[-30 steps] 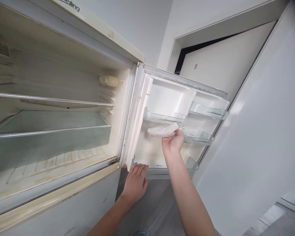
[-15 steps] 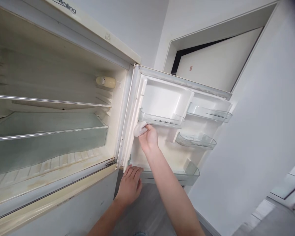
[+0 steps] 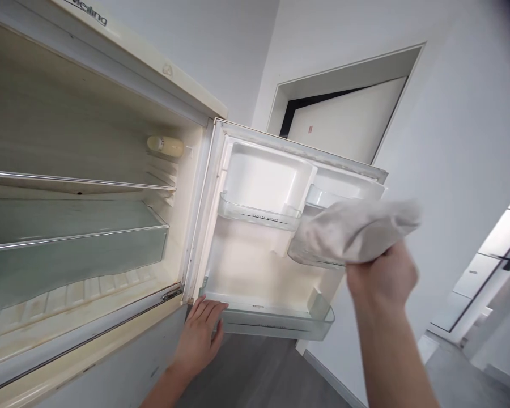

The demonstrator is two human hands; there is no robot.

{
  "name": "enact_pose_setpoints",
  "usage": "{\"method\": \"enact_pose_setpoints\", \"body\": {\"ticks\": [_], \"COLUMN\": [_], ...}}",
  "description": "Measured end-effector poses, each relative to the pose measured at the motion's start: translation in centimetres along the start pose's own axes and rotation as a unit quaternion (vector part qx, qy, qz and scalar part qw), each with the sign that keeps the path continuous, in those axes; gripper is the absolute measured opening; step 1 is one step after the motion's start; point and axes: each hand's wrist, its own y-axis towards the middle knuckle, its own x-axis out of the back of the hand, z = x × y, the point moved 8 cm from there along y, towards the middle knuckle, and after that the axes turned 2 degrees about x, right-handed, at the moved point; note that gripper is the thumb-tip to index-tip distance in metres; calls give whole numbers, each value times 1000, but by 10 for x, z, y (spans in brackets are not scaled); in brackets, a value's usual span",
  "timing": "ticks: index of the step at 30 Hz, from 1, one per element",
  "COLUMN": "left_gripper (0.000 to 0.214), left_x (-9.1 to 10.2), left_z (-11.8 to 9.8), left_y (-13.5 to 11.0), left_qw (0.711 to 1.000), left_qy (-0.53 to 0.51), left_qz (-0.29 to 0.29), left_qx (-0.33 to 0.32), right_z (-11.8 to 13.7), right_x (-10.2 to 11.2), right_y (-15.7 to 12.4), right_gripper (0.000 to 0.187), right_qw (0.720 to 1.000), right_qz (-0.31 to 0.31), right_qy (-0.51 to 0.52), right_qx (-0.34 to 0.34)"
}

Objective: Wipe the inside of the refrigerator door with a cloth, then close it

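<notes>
My right hand [image 3: 385,277] grips a whitish cloth [image 3: 361,229], blurred by motion, which spreads out in front of the right side of the open fridge door [image 3: 255,255]. Part of the middle door shelf [image 3: 301,252] is hidden behind the cloth. At the door's lower hinge-side corner, my left hand [image 3: 202,328] has its fingers hooked over the end of the bottom door shelf [image 3: 276,326], a clear greenish bin. The fingertips lie inside its rim. Above it sits the upper left door shelf [image 3: 259,215].
To the left is the fridge compartment [image 3: 68,119] with a glass shelf edge [image 3: 76,180], a clear drawer [image 3: 76,260] and a lamp cover [image 3: 165,146]. A white wall stands close behind the door. Grey floor [image 3: 255,368] shows below.
My right hand has moved right, away from the door's inner left side, and the cloth is now spread out. My left hand stays at the bottom shelf's corner. The view has shifted right.
</notes>
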Motion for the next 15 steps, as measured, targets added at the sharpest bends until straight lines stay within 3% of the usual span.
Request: {"method": "enact_pose_setpoints", "body": {"ticks": [2, 5, 7, 10, 12, 15], "left_gripper": [41, 44, 43, 41, 43, 46], "left_x": [-1, -1, 1, 5, 8, 10], "left_z": [2, 4, 6, 7, 6, 3], "left_y": [-2, -3, -4, -4, -5, -5], "left_qw": [1000, 1000, 999, 999, 1000, 1000], "left_qy": [-6, -12, -18, -24, -22, -16], "left_qz": [8, 21, 22, 20, 15, 8], "left_qx": [5, 10, 17, 20, 11, -1], "right_z": [34, 70, 62, 22, -3, -32], "right_x": [-8, -47, -82, -118, -128, -129], "right_y": [43, 94, 117, 128, 124, 118], "right_gripper": [20, 16, 8, 6, 6, 6], "right_qw": [994, 966, 951, 911, 896, 903], "right_qz": [-12, 14, 76, 184, 242, 309], "right_qy": [-39, -134, -235, -364, -370, -273], "right_qx": [102, 222, 184, 53, -19, -118]}}
